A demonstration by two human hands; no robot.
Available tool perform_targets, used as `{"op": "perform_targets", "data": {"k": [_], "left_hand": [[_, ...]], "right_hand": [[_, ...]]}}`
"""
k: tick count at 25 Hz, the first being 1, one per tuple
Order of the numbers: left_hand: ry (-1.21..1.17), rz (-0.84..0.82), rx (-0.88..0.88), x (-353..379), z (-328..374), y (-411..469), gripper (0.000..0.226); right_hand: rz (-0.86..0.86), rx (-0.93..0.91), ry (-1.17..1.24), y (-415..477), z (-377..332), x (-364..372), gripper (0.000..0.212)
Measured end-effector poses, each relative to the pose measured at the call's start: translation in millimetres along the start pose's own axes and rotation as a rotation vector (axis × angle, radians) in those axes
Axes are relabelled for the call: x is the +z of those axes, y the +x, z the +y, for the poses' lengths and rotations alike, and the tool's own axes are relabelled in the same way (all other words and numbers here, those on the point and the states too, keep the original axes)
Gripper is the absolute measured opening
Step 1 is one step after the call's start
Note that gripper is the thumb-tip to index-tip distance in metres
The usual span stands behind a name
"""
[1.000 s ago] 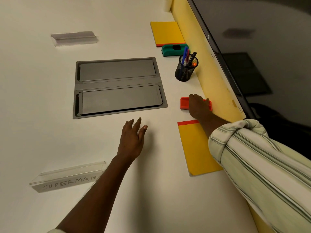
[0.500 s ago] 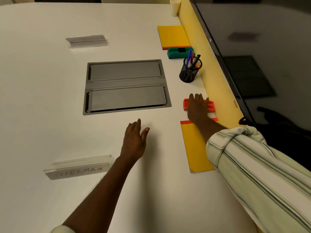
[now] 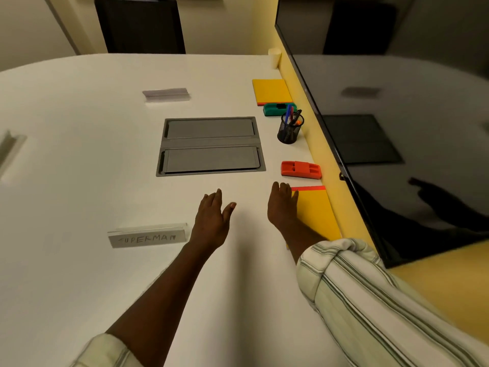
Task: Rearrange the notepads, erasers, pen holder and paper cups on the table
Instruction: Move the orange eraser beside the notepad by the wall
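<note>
Left hand (image 3: 211,221) and right hand (image 3: 281,207) are both relaxed, gripping nothing. The right hand lies at the near notepad's (image 3: 316,213) left edge, contact uncertain. Orange eraser (image 3: 301,170), pen holder (image 3: 289,129), green eraser (image 3: 277,109), far notepad (image 3: 271,91) and paper cup (image 3: 274,57) line the worktop's (image 3: 105,154) wall side, seemingly to keep its middle free.

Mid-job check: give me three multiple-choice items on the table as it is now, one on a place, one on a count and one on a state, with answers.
1. Where does the orange eraser lie?
A) on the far notepad
B) between the pen holder and the near notepad
C) inside the pen holder

2. How many yellow notepads lie on the table?
A) one
B) three
C) two

3. The right hand is:
A) open, holding nothing
B) gripping the orange eraser
C) gripping the pen holder

Answers:
1 B: it sits in that gap along the wall.
2 C: only the near and far notepads show.
3 A: its fingers are straight and clear of the eraser.
</note>
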State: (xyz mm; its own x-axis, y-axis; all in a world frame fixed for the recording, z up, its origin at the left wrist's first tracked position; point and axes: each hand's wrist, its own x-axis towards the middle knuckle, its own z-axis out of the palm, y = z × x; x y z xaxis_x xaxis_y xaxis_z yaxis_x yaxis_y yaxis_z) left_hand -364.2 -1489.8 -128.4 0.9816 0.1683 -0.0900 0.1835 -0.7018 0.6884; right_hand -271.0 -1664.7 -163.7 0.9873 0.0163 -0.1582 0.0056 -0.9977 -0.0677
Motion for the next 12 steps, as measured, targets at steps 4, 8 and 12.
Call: {"op": "perform_targets", "data": {"k": [4,8,12], "left_hand": [[0.059,0.02,0.053,-8.3,7.4,-34.8,0.058],[0.079,0.015,0.06,-11.7,14.8,-66.5,0.055],[0.073,0.02,0.033,-10.1,25.8,-103.7,0.057]], "right_hand": [[0.026,-0.027,0.021,-47.2,-2.5,-9.2,0.073],[0.042,-0.059,0.065,-83.9,-10.6,-13.0,0.071],[0.058,-0.149,0.058,-120.9,-14.4,-9.2,0.068]]}}
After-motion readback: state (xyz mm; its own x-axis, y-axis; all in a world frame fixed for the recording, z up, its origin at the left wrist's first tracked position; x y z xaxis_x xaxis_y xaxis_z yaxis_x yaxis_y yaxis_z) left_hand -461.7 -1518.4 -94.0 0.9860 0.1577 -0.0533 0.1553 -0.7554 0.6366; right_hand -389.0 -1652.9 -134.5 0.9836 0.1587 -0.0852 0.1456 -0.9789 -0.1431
